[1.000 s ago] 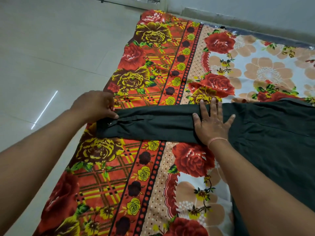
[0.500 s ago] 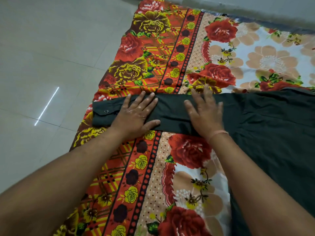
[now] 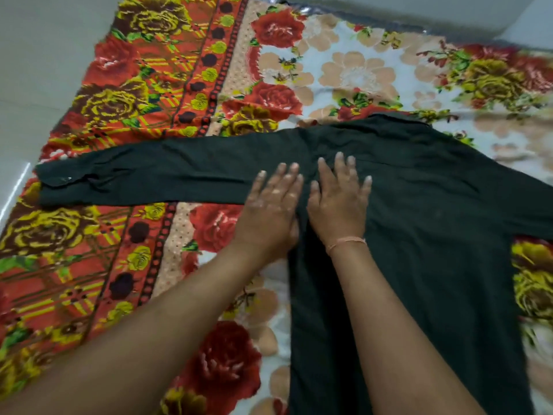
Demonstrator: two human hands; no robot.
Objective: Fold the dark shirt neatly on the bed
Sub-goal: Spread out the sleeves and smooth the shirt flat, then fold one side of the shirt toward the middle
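Observation:
The dark shirt [image 3: 425, 223] lies flat on the flowered bed sheet [image 3: 359, 76], its body running toward me on the right. One long sleeve [image 3: 143, 175] stretches straight out to the left, the buttoned cuff near the sheet's left edge. My left hand [image 3: 272, 205] rests flat with fingers spread where the sleeve meets the body. Right beside it, my right hand [image 3: 338, 199] presses palm down on the shoulder area, a thin pink band on its wrist. Neither hand grips the cloth. My forearms hide part of the shirt's lower left edge.
The sheet has a red and yellow rose border on the left and a pale flowered field in the middle. Grey tiled floor [image 3: 36, 55] lies to the left of the bed. A wall base runs along the far edge at top right.
Both hands have slid right along the sleeve, from cuff and mid-sleeve to the shoulder. The view has shifted right, showing more of the shirt's body.

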